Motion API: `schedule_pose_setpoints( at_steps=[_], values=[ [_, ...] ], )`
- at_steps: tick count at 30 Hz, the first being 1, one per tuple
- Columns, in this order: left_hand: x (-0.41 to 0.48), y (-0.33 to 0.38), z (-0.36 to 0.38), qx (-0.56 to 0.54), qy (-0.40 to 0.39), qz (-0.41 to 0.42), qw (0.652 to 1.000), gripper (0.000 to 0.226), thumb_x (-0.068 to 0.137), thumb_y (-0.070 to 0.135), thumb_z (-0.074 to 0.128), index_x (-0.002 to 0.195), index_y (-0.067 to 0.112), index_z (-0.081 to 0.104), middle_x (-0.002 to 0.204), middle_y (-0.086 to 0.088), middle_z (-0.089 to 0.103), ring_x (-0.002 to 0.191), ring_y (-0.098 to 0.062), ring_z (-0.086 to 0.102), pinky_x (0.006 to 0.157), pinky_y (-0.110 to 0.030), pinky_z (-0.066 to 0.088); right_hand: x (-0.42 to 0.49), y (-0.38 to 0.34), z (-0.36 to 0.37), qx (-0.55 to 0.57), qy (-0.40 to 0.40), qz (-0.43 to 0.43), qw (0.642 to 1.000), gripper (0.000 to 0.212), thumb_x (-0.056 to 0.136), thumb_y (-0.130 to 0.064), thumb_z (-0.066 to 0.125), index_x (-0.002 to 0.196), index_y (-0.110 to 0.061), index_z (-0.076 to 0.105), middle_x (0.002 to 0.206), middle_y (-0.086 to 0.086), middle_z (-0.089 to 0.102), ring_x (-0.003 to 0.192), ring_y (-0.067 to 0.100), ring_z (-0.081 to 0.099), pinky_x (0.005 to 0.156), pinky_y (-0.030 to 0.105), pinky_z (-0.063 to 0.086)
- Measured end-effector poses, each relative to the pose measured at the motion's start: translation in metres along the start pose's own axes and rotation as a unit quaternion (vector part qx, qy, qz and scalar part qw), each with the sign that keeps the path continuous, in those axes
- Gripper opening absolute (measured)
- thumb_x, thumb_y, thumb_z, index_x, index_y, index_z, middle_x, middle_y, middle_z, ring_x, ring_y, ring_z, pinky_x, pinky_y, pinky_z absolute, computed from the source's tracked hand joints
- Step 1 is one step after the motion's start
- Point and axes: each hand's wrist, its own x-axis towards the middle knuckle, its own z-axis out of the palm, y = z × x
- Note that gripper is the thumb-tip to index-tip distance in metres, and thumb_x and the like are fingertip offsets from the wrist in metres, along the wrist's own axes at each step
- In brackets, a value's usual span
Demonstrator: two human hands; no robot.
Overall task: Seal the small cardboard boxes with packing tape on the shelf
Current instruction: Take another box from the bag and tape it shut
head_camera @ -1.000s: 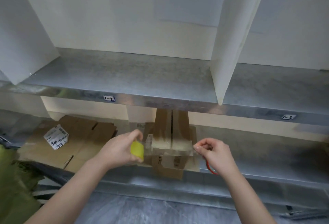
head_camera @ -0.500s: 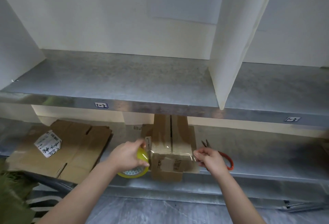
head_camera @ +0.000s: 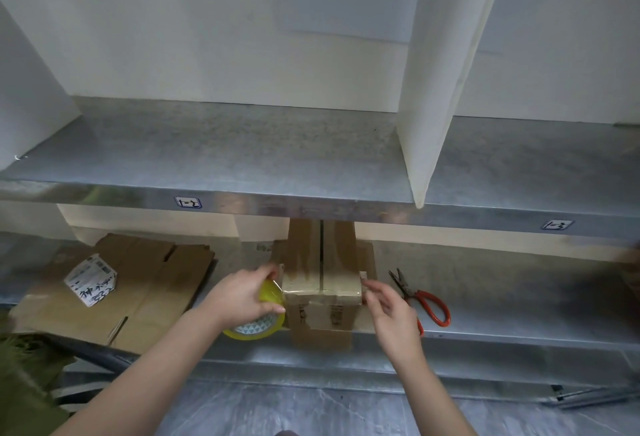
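On the lower shelf [head_camera: 519,311], flattened cardboard [head_camera: 152,283] lies left of the box [head_camera: 320,279], scissors [head_camera: 424,298] right.

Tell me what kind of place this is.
Probably a packing station in a storeroom or warehouse: bare metal shelves with small labels on their front edge, flattened cardboard lying on the lower one, and a tape roll and scissors either side of a box being taped.
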Motion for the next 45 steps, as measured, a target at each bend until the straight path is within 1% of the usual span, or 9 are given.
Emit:
schedule_pose_setpoints(
  at_steps=[4,7,13,19,23,30,35,41,45],
  values=[
    [-0.002,-0.003,0.000,-0.035,-0.002,-0.011,0.999,0.057,0.068,0.067,0.072,0.107,0.039,0.041,0.105,0.005,0.060,0.088,-0.014,0.054,0.072,-0.030,0.043,0.007,-0.013,0.002,-0.018,-0.064,0.023,0.997,0.059,0.088,-0.062,0.053,0.142,-0.038,0.044,0.130,-0.015,0.054,0.123,0.004,0.049,0.095,0.017,0.036],
    [-0.008,-0.008,-0.001,-0.078,-0.001,-0.034,0.996,0.056,0.060,0.062,0.081,0.099,0.036,0.048,0.105,0.010,0.060,0.095,-0.013,0.056,0.082,-0.034,0.049,0.012,-0.019,0.015,-0.036,-0.098,0.026,0.994,0.073,0.087,-0.058,0.060,0.151,-0.040,0.029,0.144,-0.006,0.049,0.134,0.015,0.047,0.102,0.022,0.035],
    [-0.012,-0.008,-0.013,-0.140,0.002,-0.022,0.990,0.050,0.056,0.061,0.084,0.092,0.042,0.055,0.098,0.021,0.058,0.088,0.000,0.054,0.068,-0.013,0.040,0.020,-0.004,0.018,0.072,-0.094,0.087,0.989,0.069,0.086,-0.042,0.070,0.146,-0.041,0.037,0.149,-0.001,0.046,0.136,0.016,0.043,0.112,0.035,0.036],
    [0.000,-0.014,-0.002,0.070,-0.020,-0.025,0.997,0.068,0.061,0.063,0.079,0.118,0.035,0.054,0.118,0.006,0.063,0.109,-0.018,0.058,0.086,-0.032,0.050,0.019,-0.005,0.024,0.110,-0.093,0.096,0.985,0.065,0.086,-0.040,0.071,0.137,-0.060,0.036,0.148,-0.013,0.042,0.137,0.014,0.041,0.112,0.043,0.038],
    [0.008,-0.022,0.002,0.152,-0.005,0.013,0.988,0.067,0.066,0.065,0.074,0.121,0.035,0.050,0.117,0.005,0.063,0.107,-0.017,0.058,0.087,-0.034,0.050,0.019,-0.005,0.028,0.134,-0.080,0.111,0.982,0.065,0.086,-0.035,0.072,0.140,-0.052,0.041,0.148,-0.013,0.042,0.136,0.015,0.043,0.108,0.051,0.042],
    [-0.005,-0.043,-0.008,-0.103,-0.074,0.097,0.987,0.054,0.075,0.045,0.078,0.121,0.033,0.051,0.121,0.011,0.057,0.109,-0.011,0.053,0.084,-0.021,0.038,0.014,-0.008,0.032,0.142,-0.046,0.113,0.982,0.062,0.088,-0.031,0.070,0.140,-0.047,0.042,0.147,-0.012,0.044,0.136,0.016,0.043,0.109,0.051,0.041],
    [-0.005,-0.047,-0.016,-0.059,-0.050,0.076,0.994,0.053,0.073,0.045,0.078,0.118,0.032,0.053,0.121,0.007,0.057,0.108,-0.014,0.052,0.087,-0.027,0.041,0.013,-0.014,0.033,0.133,-0.044,0.114,0.984,0.063,0.089,-0.028,0.070,0.143,-0.041,0.041,0.149,-0.006,0.044,0.135,0.016,0.045,0.111,0.050,0.040],
    [0.001,-0.038,-0.012,0.136,0.033,0.033,0.990,0.059,0.074,0.049,0.072,0.127,0.035,0.049,0.122,0.006,0.060,0.106,-0.018,0.059,0.082,-0.030,0.051,0.009,-0.018,0.039,0.076,-0.064,0.089,0.991,0.056,0.095,-0.039,0.059,0.139,-0.059,0.030,0.155,-0.009,0.034,0.141,0.020,0.036,0.111,0.053,0.038],
    [0.003,-0.033,-0.010,0.117,0.030,0.011,0.993,0.056,0.072,0.050,0.075,0.121,0.036,0.051,0.117,0.007,0.061,0.101,-0.017,0.058,0.079,-0.029,0.050,0.012,-0.019,0.034,0.067,-0.079,0.086,0.991,0.059,0.097,-0.035,0.057,0.146,-0.050,0.027,0.157,-0.004,0.032,0.143,0.022,0.032,0.114,0.049,0.034]
  ],
)
